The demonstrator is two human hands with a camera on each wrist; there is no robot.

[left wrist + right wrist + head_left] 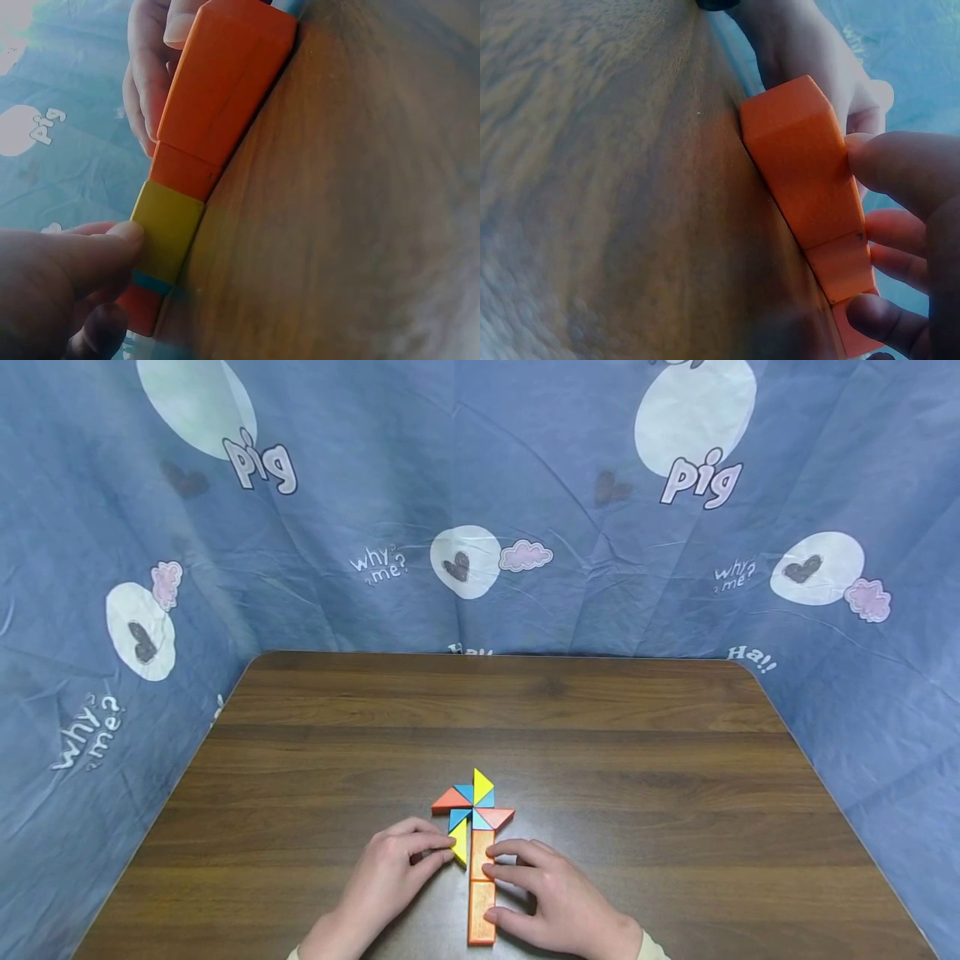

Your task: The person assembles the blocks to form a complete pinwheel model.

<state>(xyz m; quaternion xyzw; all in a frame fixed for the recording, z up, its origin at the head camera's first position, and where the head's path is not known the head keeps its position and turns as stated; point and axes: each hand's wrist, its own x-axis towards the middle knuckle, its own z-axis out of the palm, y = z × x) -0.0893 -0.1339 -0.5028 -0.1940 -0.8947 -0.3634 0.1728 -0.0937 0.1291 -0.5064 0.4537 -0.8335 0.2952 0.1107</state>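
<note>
Wooden blocks lie on the table in a pinwheel shape with a straight stem. At its lower left, the thumb and index finger of my left hand pinch a yellow triangular block, which stands slightly apart from the stem. Two orange rectangular blocks, the upper one and the lower one, lie end to end as the stem. My right hand rests its spread fingertips and thumb against their right side. Above are another yellow triangle, an orange triangle on the left, a pinkish-orange triangle on the right, and several blue triangles.
The dark wood-grain table has rounded far corners. Behind it and along both sides hangs a blue printed cloth.
</note>
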